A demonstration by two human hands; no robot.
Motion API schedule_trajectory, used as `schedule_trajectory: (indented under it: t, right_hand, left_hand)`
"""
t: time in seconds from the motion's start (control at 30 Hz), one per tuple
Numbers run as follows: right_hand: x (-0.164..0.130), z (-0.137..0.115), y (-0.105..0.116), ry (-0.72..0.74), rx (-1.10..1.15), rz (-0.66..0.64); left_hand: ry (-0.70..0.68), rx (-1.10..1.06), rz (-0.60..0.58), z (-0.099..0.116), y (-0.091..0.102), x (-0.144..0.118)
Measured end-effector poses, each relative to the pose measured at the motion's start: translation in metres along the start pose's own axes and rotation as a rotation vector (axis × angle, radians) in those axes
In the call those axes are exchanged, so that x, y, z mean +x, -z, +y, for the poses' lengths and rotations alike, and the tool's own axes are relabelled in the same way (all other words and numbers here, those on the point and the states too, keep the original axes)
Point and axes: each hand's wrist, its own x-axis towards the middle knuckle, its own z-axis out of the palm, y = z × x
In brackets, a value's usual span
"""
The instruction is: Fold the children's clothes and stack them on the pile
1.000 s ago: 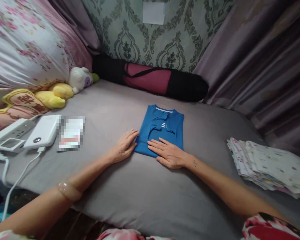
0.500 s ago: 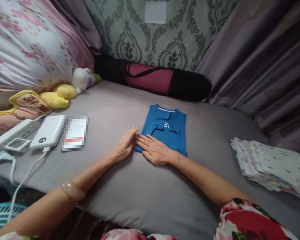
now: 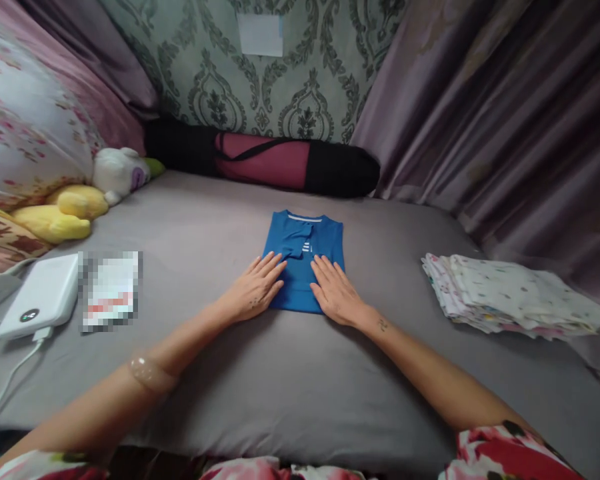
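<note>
A folded blue shirt (image 3: pixel 305 247) lies in the middle of the grey bed sheet (image 3: pixel 290 373), collar toward the wall. My left hand (image 3: pixel 254 289) rests flat on its near left corner, fingers spread. On the near right part of the shirt lies my right hand (image 3: pixel 336 292), also flat with fingers apart. Neither hand grips the cloth. A pale bangle sits on my left wrist.
A stack of folded patterned cloths (image 3: pixel 500 295) lies at the right. At the left are a white power bank (image 3: pixel 43 295) with a cable, a blurred card (image 3: pixel 110 290), plush toys (image 3: pixel 80 200) and floral bedding. A black and pink roll bag (image 3: pixel 270 160) lies along the wall; curtains hang at the right.
Both hands have moved onto the shirt's near half, the left from beside its edge and the right toward its right side. The camera has turned right.
</note>
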Motion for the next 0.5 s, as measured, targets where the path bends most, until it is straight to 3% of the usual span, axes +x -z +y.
schedule_trajectory:
  t: [0.17,0.4,0.5]
  right_hand:
    - [-0.006,0.013,-0.012,-0.038,0.06,-0.011]
    - [-0.019,0.018,-0.002,-0.041,0.256,0.246]
    - [-0.027,0.016,0.0,-0.032,0.246,0.237]
  left_hand:
    - [0.027,0.072,-0.098,-0.007,-0.018,0.009]
    - [-0.117,0.084,-0.112,0.008,-0.003,0.005]
    - [-0.149,0.047,-0.179,0.012,-0.004,0.003]
